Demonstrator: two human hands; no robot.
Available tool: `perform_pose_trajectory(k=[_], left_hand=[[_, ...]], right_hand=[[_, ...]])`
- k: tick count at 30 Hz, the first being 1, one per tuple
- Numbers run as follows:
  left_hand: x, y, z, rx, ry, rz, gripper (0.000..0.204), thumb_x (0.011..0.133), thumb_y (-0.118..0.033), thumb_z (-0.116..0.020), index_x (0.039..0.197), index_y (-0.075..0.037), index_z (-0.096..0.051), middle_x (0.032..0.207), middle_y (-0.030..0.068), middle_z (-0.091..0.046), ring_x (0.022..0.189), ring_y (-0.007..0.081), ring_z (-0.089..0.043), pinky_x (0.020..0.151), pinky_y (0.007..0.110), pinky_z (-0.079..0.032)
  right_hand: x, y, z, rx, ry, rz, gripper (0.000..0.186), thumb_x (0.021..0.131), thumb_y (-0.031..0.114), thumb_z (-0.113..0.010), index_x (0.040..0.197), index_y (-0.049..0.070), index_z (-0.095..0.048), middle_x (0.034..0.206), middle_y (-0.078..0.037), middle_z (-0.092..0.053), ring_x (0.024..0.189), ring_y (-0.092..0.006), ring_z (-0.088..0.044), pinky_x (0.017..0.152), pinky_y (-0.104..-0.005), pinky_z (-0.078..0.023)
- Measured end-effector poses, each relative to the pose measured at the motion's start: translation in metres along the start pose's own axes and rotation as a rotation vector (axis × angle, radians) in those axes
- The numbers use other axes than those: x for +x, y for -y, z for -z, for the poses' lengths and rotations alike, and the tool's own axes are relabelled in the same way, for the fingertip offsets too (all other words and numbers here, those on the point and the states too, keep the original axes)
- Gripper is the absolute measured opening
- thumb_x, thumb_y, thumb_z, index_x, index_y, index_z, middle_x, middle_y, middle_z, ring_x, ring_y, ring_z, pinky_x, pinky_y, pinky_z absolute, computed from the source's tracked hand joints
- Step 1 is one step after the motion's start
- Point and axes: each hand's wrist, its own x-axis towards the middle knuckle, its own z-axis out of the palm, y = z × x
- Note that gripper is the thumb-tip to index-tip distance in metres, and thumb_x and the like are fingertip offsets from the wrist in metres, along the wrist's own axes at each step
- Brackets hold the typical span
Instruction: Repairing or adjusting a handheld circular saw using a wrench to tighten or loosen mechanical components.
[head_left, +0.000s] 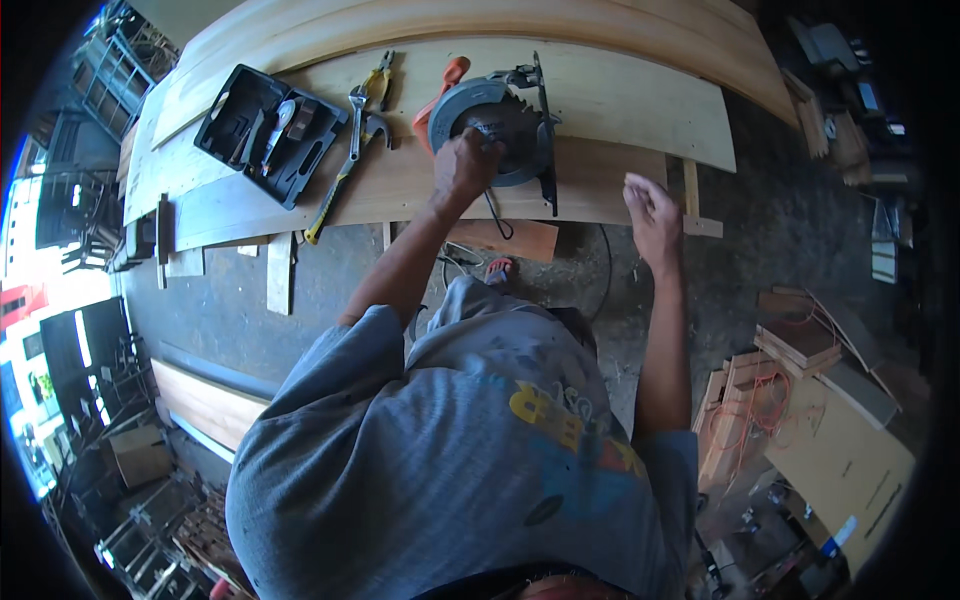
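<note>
On the workbench lies a circular saw with an orange handle, turned on its side so its round blade faces up. My left hand is closed at the middle of the blade, against the saw; what exactly the fingers pinch there is hidden. A thin dark cord loop hangs below that hand. Off the bench's near edge, to the right of the saw, my right hand is raised in the air, fingers loosely bent and apart, holding nothing.
Left of the saw lie a claw hammer, an adjustable wrench, yellow-handled pliers and an open black tool case. Long boards cover the bench. Stacked wood offcuts and an orange cord are at the right.
</note>
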Motion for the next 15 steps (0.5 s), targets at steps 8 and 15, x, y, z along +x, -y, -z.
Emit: perform_pose_trajectory(k=[8, 15], left_hand=[[-0.003, -0.011, -0.026, 0.046, -0.121, 0.078, 0.029, 0.086, -0.029, -0.067, 0.088, -0.002, -0.059, 0.08, 0.0172, -0.065, 0.07, 0.0382, -0.063, 0.064, 0.047, -0.049], [-0.008, -0.028, -0.037, 0.13, -0.221, 0.194, 0.023, 0.09, -0.024, -0.061, 0.087, -0.002, -0.055, 0.08, 0.0183, -0.063, 0.068, 0.0385, -0.062, 0.063, 0.048, -0.048]], right_hand=[[0.135, -0.021, -0.053, 0.07, 0.278, 0.136, 0.023, 0.093, 0.011, -0.065, 0.11, -0.004, -0.068, 0.091, -0.009, -0.072, 0.074, -0.0162, -0.064, 0.07, -0.0265, -0.051], [0.186, -0.029, -0.081, 0.223, 0.605, 0.139, 0.019, 0.091, 0.011, -0.066, 0.103, -0.002, -0.072, 0.08, -0.004, -0.07, 0.066, -0.013, -0.059, 0.065, -0.025, -0.049]])
